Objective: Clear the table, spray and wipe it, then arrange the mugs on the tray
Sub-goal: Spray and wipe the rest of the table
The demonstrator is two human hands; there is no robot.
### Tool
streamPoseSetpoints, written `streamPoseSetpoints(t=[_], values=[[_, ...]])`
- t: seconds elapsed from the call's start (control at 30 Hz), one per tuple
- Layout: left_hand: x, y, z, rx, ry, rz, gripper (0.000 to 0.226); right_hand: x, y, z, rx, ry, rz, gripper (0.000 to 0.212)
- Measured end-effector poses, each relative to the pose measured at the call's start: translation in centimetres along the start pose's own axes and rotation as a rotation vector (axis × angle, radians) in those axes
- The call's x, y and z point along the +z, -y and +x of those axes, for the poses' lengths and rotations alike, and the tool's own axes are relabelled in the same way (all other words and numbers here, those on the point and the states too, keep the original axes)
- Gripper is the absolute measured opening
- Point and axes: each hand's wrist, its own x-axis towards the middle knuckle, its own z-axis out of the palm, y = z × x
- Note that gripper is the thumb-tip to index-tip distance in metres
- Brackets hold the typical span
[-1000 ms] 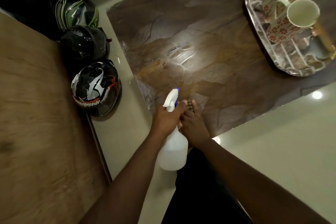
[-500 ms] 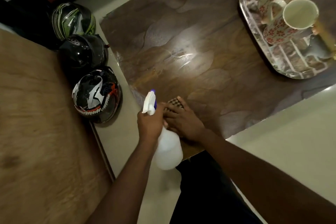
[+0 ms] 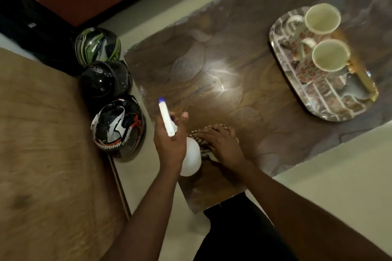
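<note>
My left hand (image 3: 169,144) grips a white spray bottle (image 3: 191,160) by its neck, nozzle pointing away over the brown marbled table (image 3: 212,59). Right beside it, my right hand (image 3: 222,144) presses flat on a checked cloth (image 3: 197,135) lying on the table near its front left corner. At the far right of the table stands a shiny tray (image 3: 326,104) with two floral mugs (image 3: 322,59) on it, both upright with their white insides showing.
Three motorbike helmets (image 3: 118,125) sit in a row on the floor left of the table, against a wooden surface (image 3: 42,144). Pale floor tiles (image 3: 339,176) surround the table. A bright light reflection lies on the tabletop's middle.
The view has shifted so the tray sits lower and further left in frame. My left hand has tilted the bottle's nozzle further forward, and my right hand has spread out over the cloth.
</note>
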Motion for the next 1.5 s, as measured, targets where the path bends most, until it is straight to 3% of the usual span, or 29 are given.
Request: streamPoseSetpoints(t=[0.13, 0.27, 0.37, 0.57, 0.77, 0.87, 1.13, 1.27, 1.4, 1.5], values=[[-0.9, -3.2, -0.3, 0.143, -0.030, 0.057, 0.058, -5.7, 0.1, -1.5, 0.032, -0.106, 0.025, 0.049], [-2.6, -7.6, -1.4, 0.267, -0.111, 0.042, 0.068, -11.5, 2.2, -3.0, -0.042, -0.168, -0.027, 0.052], [-4.3, -10.6, -2.9, 0.367, -0.168, 0.029, 0.070, -14.6, 5.3, -4.8, -0.071, -0.214, -0.035, 0.048], [-6.9, -15.8, -6.0, 0.339, -0.123, -0.135, 0.072, -18.7, 11.4, -10.1, -0.131, -0.329, -0.009, 0.038], [-4.4, -20.0, -7.8, 0.454, -0.095, -0.135, 0.072, -21.1, 10.4, -13.3, -0.197, -0.388, -0.008, 0.039], [-1.3, -22.9, -9.6, 0.540, -0.064, -0.092, 0.059, -22.8, 7.7, -14.2, -0.214, -0.450, 0.007, 0.039], [15.8, -27.6, -9.6, 0.327, 0.200, 0.110, 0.067, -28.7, -8.2, -15.4, -0.182, -0.472, -0.031, 0.034], [27.3, -31.6, -10.2, 0.426, 0.201, 0.163, 0.058, -33.4, -17.8, -15.7, -0.138, -0.492, -0.069, 0.039], [38.8, -35.3, -11.1, 0.386, 0.293, 0.127, 0.093, -38.4, -27.3, -16.3, -0.024, -0.489, -0.064, 0.047], [45.6, -36.3, -10.7, 0.424, 0.367, 0.103, 0.096, -41.5, -32.5, -16.5, 0.026, -0.437, -0.066, 0.044]])
